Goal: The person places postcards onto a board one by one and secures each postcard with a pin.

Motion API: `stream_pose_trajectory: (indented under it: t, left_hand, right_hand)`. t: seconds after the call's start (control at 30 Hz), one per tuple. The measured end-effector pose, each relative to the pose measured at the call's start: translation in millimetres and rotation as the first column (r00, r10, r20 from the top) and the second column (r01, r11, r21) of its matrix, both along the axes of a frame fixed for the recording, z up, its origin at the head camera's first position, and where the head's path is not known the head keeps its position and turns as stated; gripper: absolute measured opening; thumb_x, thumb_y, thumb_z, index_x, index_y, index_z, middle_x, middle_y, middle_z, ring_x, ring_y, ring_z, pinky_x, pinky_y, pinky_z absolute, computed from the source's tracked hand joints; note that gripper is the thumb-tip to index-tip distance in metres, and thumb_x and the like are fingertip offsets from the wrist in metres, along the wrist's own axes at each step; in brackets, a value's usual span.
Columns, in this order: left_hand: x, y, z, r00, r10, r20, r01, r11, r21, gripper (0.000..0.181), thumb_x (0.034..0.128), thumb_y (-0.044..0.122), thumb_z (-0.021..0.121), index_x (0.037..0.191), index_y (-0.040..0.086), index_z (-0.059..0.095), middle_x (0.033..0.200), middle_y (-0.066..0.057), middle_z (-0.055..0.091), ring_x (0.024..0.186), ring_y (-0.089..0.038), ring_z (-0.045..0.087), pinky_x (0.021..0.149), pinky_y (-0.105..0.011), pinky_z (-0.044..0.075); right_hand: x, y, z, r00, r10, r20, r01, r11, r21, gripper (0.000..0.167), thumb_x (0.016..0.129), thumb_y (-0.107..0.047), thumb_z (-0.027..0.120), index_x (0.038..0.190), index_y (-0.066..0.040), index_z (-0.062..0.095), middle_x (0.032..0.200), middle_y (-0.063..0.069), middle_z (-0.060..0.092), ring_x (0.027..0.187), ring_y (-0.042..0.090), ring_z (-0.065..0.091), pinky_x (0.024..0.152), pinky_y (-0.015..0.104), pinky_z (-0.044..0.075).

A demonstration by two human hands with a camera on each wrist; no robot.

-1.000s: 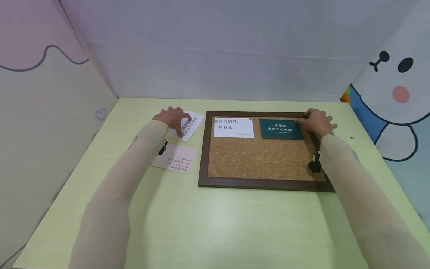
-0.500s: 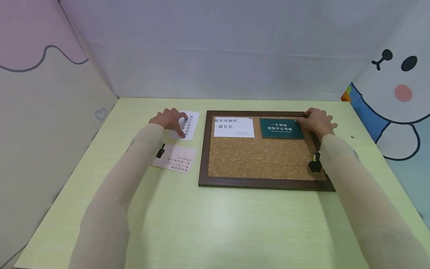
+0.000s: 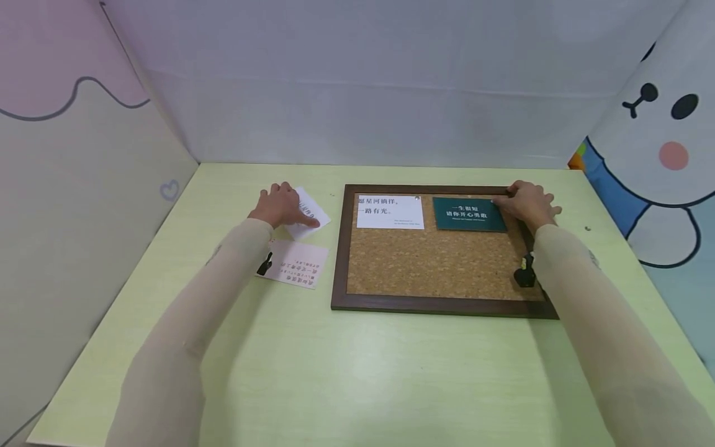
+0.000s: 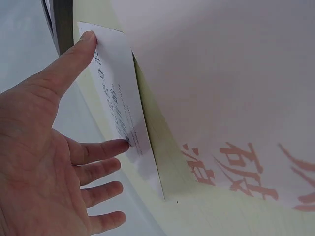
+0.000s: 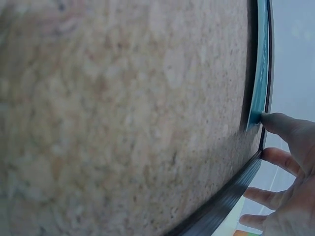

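Observation:
My left hand is over a white card with printed writing on the table, left of a framed cork board. In the left wrist view its thumb and straight index fingertip touch this white card, the other fingers spread apart. At the board's top right corner is my right hand. Its thumb rests on the corner of a green card, and the right wrist view shows its index fingertip on the brown frame. A pinkish card lies below the left hand.
Another white card is on the board's top left, with a small pin-like spot at its corner. A tiny dark object lies right of the board. A pale cloth wall closes off the table's back.
The white card under my left hand has turned and slid slightly left, with the hand pressing down more over it. My right hand stays at the green card's corner.

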State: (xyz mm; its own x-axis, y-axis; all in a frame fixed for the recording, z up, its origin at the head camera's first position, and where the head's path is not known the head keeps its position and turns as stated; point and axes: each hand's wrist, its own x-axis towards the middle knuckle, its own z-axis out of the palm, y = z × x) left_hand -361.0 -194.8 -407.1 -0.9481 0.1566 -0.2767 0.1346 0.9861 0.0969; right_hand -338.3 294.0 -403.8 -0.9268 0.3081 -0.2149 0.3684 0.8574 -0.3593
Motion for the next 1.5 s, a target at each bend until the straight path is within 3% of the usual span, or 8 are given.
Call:
stream_pose_trajectory:
  t: [0.27,0.47,0.6,0.73,0.93,1.27,1.5]
  left_hand:
    - [-1.1,-6.1,-3.0,1.0,0.015,-0.021,-0.015,1.0,0.012,0.077,0.0759,0.067,0.069,0.113,-0.001,0.059,0.134,-0.021,0.041,0.122,-0.038,0.035,0.109,-0.06,0.024]
    - [-9.1,-25.5,1.9,0.996,0.074,-0.05,-0.072,0.996,0.044,0.077,0.0773,0.057,0.073,0.119,-0.003,0.051,0.126,-0.022,0.042,0.117,-0.04,0.036,0.106,-0.062,0.026]
    - [-10.1,-39.8,4.1,0.993,0.113,-0.019,-0.111,0.992,0.067,0.078,0.0777,0.052,0.075,0.125,-0.004,0.049,0.131,-0.025,0.04,0.122,-0.044,0.032,0.109,-0.064,0.021]
    - [-10.1,-47.7,2.6,0.991,0.127,0.029,-0.129,0.987,0.091,0.072,0.0784,0.049,0.076,0.121,-0.003,0.051,0.129,-0.024,0.041,0.119,-0.043,0.033,0.108,-0.064,0.021]
    - [-12.0,-47.7,1.1,0.991,0.13,0.037,-0.134,0.985,0.108,0.059,0.0788,0.047,0.076,0.107,0.0,0.055,0.119,-0.021,0.044,0.111,-0.041,0.037,0.106,-0.063,0.025]
    - [-10.5,-49.4,0.9,0.974,0.2,0.102,-0.218,0.954,0.207,0.067,0.0783,0.042,0.079,0.119,-0.002,0.05,0.123,-0.025,0.039,0.116,-0.042,0.033,0.103,-0.06,0.027]
    - [-4.8,-52.0,0.9,0.974,0.218,0.067,-0.228,0.935,0.271,0.069,0.0767,0.042,0.08,0.118,0.003,0.042,0.121,-0.025,0.04,0.111,-0.042,0.033,0.097,-0.058,0.029]
  right_hand:
    - [0.8,0.1,0.2,1.0,-0.003,0.003,0.003,1.0,0.004,0.064,0.097,-0.044,0.054,0.139,0.002,0.04,0.136,0.036,0.036,0.124,0.055,0.03,0.103,0.069,0.019]
    - [-0.5,-1.5,0.0,1.0,-0.008,-0.002,0.008,1.0,0.003,0.064,0.096,-0.044,0.055,0.138,0.002,0.041,0.136,0.035,0.038,0.125,0.055,0.03,0.103,0.069,0.018]
    - [-0.3,-1.7,-0.7,1.0,-0.013,-0.007,0.013,1.0,0.005,0.063,0.096,-0.044,0.055,0.138,0.002,0.042,0.135,0.035,0.039,0.124,0.054,0.031,0.103,0.069,0.019]
    - [0.4,-1.7,-0.1,1.0,-0.01,-0.018,0.011,1.0,0.009,0.063,0.096,-0.044,0.054,0.138,0.002,0.042,0.135,0.034,0.039,0.124,0.055,0.031,0.103,0.069,0.018]
    - [2.7,-1.3,0.3,1.0,-0.009,-0.019,0.009,1.0,0.006,0.064,0.096,-0.044,0.054,0.139,0.002,0.041,0.136,0.034,0.039,0.124,0.055,0.031,0.102,0.07,0.019]
    - [3.8,-2.1,-3.0,1.0,-0.015,-0.007,0.015,1.0,0.011,0.066,0.097,-0.045,0.053,0.142,0.001,0.038,0.138,0.035,0.037,0.125,0.055,0.03,0.103,0.069,0.019]
    - [6.2,-1.9,-2.4,1.0,-0.014,-0.019,0.014,1.0,0.008,0.065,0.097,-0.044,0.052,0.142,0.001,0.038,0.138,0.035,0.038,0.124,0.055,0.03,0.102,0.07,0.019]
